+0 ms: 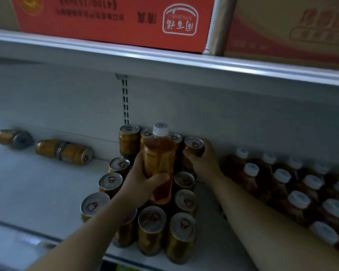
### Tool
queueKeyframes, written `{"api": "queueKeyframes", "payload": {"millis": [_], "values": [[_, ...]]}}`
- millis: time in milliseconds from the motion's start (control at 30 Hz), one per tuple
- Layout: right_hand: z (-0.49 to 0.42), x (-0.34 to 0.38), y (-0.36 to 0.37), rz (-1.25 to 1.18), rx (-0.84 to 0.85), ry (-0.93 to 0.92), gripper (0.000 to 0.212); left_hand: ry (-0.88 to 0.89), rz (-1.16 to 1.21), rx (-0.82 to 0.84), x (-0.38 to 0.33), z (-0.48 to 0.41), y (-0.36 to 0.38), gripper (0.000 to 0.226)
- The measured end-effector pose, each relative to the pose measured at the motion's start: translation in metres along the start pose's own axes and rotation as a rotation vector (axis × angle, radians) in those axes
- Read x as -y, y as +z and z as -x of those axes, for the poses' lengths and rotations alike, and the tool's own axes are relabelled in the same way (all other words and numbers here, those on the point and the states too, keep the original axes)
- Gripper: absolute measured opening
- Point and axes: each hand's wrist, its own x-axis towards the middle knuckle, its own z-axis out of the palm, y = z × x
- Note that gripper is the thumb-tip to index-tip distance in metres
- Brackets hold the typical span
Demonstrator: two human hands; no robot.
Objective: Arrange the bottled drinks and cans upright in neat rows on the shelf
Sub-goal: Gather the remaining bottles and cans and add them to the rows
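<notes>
My left hand (143,184) grips an amber bottle (159,159) with a white cap, held upright above the middle of a block of gold cans (152,227). Those cans stand upright in rows on the white shelf (37,192). At the back right corner of the block, my right hand (202,163) curls around a gold can (194,146) near the back wall. Further left, gold cans (64,151) lie on their sides, with more lying cans (14,138) at the far left. Several dark bottles (294,184) with white caps stand in rows on the right.
An upper shelf edge (164,57) runs overhead, carrying a red carton (114,18) and a brown carton (294,28). A slotted upright (125,100) is set in the back wall. Bare shelf lies left of the can block.
</notes>
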Motion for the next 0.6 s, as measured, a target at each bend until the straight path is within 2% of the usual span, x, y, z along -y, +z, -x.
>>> {"api": "queueKeyframes", "payload": {"millis": [100, 233, 300, 367, 433, 533, 600], "values": [[-0.002, 0.003, -0.001, 0.135, -0.010, 0.019, 0.066, -0.002, -0.030, 0.001, -0.001, -0.002, 0.001, 0.087], [0.002, 0.019, -0.014, 0.358, 0.089, 0.073, 0.095, 0.007, -0.055, 0.039, -0.003, -0.005, 0.001, 0.074], [0.010, 0.035, -0.028, 0.510, 0.097, 0.027, 0.090, 0.020, -0.084, 0.037, -0.009, -0.009, 0.000, 0.061], [0.018, 0.050, -0.050, 0.684, 0.063, -0.077, 0.072, 0.062, -0.107, 0.026, -0.015, -0.013, 0.001, 0.060], [0.026, 0.060, -0.080, 0.816, 0.022, -0.109, 0.067, 0.113, -0.154, 0.057, -0.027, -0.011, 0.008, 0.056], [0.043, 0.065, -0.129, 0.935, -0.044, -0.046, 0.068, 0.147, -0.183, 0.134, -0.038, -0.010, 0.028, 0.040], [0.055, 0.062, -0.156, 0.982, -0.037, 0.071, 0.076, 0.153, -0.166, 0.156, -0.040, -0.005, 0.049, 0.049]]}}
